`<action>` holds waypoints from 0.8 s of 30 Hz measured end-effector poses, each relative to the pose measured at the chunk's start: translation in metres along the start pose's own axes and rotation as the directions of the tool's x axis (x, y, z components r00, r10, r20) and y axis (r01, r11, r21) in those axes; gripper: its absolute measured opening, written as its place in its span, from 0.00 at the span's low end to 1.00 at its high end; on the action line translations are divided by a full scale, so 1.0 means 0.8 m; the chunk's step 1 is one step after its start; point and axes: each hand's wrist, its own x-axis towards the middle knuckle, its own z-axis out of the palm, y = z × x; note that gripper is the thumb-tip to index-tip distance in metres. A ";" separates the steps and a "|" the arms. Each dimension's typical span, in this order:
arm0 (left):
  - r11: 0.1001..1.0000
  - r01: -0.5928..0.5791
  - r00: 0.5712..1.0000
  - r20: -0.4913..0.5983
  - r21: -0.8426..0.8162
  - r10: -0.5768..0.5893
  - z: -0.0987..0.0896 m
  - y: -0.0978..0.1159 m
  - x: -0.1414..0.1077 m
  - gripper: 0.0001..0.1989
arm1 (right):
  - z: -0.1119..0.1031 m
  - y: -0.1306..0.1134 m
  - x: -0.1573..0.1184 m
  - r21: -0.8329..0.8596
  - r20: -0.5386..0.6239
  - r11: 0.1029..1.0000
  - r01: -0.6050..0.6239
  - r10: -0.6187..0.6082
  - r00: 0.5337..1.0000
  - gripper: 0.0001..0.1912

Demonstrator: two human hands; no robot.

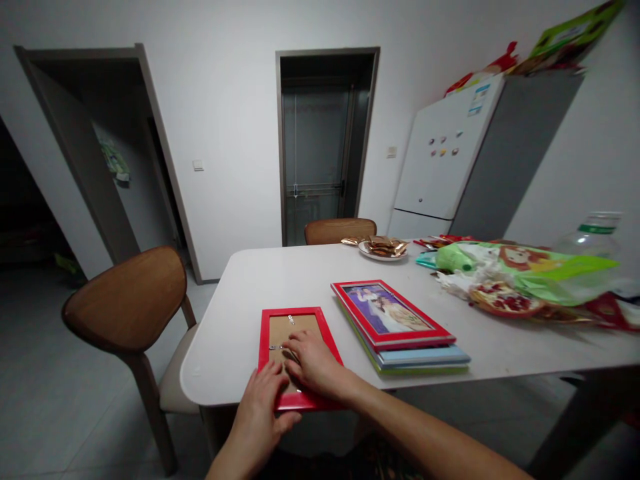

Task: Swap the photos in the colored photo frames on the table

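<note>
A red picture frame [267,331] lies face down near the table's front edge, its brown backing board [303,323] and small metal clips upward. My left hand [263,405] grips the frame's lower left side, with the thumb along the front edge and the fingers over the rim. On the backing rests my right hand [315,363], its fingers bent and closed beside the left clip. Something dark shows under those fingers, too small and shaded to name. To the right, another red frame [395,313] with a photo of people lies face up on a stack of blue and green frames [420,358].
A plate [367,253] of wrapped snacks stands at the table's far side. On the right lie an opened pomegranate [507,300], a green bag [540,267] and a clear plastic bottle [595,233]. Wooden chairs [127,297] stand left and behind; a fridge [445,150] stands beyond.
</note>
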 end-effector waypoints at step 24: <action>0.997 0.038 0.999 0.015 -0.070 -0.037 0.000 0.012 0.001 0.15 | 0.030 0.041 0.064 -0.150 -0.044 0.945 -0.291 0.288 0.957 0.14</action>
